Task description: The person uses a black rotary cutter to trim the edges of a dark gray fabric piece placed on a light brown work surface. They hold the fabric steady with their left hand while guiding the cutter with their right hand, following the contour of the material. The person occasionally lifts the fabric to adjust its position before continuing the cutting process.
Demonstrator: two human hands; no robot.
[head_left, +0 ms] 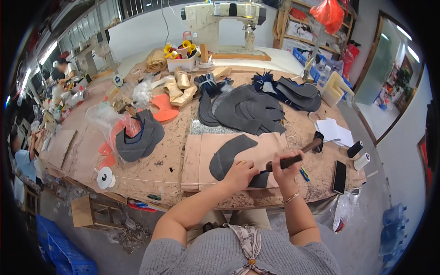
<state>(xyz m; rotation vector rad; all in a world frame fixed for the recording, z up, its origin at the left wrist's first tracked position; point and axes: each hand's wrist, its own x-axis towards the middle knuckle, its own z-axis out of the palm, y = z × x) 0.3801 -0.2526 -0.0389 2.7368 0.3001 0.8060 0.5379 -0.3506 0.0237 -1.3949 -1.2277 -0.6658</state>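
On a pale board at the table's near edge lies a dark grey curved shoe-upper piece. My left hand rests on its near edge, fingers curled and pressed down on it. Partly under my hands, the piece's other end shows at the board's near side. In my right hand is a hammer, gripped by its brown handle, with the dark head pointing away to the right. My right hand is just right of the piece, above the board.
Stacks of dark grey pieces lie behind the board, another pile to its left. A thread spool trails cord across the near edge. A phone, thread cones and papers lie right; a sewing machine stands behind.
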